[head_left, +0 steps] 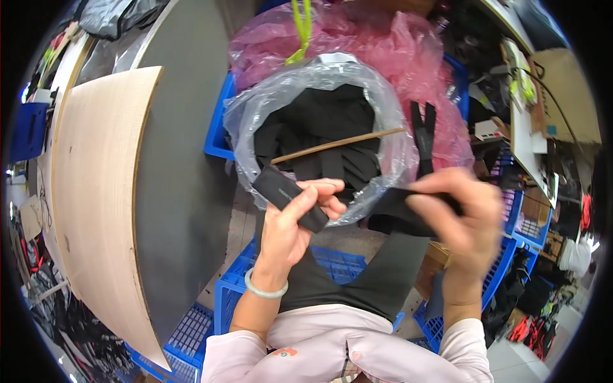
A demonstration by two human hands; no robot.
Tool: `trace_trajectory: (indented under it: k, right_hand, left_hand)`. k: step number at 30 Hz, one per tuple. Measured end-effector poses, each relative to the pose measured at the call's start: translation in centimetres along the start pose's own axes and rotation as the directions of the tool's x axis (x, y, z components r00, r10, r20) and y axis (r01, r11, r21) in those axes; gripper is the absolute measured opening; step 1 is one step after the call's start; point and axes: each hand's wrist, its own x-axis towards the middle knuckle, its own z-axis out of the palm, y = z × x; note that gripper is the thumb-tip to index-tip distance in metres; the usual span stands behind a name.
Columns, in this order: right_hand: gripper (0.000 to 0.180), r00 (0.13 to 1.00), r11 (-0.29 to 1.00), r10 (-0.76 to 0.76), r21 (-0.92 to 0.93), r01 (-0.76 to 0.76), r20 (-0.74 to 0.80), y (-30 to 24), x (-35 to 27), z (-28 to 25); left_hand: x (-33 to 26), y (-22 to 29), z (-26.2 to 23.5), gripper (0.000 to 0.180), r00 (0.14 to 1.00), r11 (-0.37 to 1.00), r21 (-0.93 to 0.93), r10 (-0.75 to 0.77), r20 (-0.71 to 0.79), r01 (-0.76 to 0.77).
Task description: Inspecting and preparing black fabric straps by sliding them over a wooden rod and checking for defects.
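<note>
My left hand (295, 217) is closed on a flat black fabric strip (276, 186), thumb pressed on top. A small pale mark shows on that strip. My right hand (463, 214), smeared by motion, pinches another black fabric strip (399, 214) between thumb and fingers. Both hands are above my lap, at the near side of a clear plastic bag (391, 102) that stands wide at the mouth. Inside it lie many black fabric pieces (319, 112). A thin wooden stick (338, 146) crosses over the bag's mouth.
Pink plastic sheeting (408, 57) bunches behind the bag, with black straps (423, 134) hanging over it. Blue crates (220, 121) stand around me. A curved pale wooden board (102, 191) and a grey panel (182, 191) rise at the left. Cluttered shelves fill the right.
</note>
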Motion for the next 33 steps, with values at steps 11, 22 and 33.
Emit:
trace_trajectory:
  k: [11, 22, 33]
  right_hand:
    - [0.033, 0.984, 0.983, -0.177, -0.054, 0.177, 0.014, 4.2, -8.2, 4.5]
    - [0.017, 0.876, 0.92, -0.39, -0.153, 0.36, -0.283, 5.5, -9.6, 4.3]
    - [0.015, 0.926, 0.939, -0.315, -0.209, 0.273, -0.207, 4.5, -9.6, 6.8]
  left_hand:
    - [-3.8, -2.8, 3.8, 0.019, 0.987, 0.958, 0.241, -0.14, -0.081, 0.155]
    - [-1.5, -3.3, 3.6, 0.018, 0.834, 0.661, -0.675, -0.537, -0.121, 0.327]
    - [-1.2, -4.9, 3.5, 0.019, 0.857, 0.757, -0.615, -0.451, -0.249, 0.22]
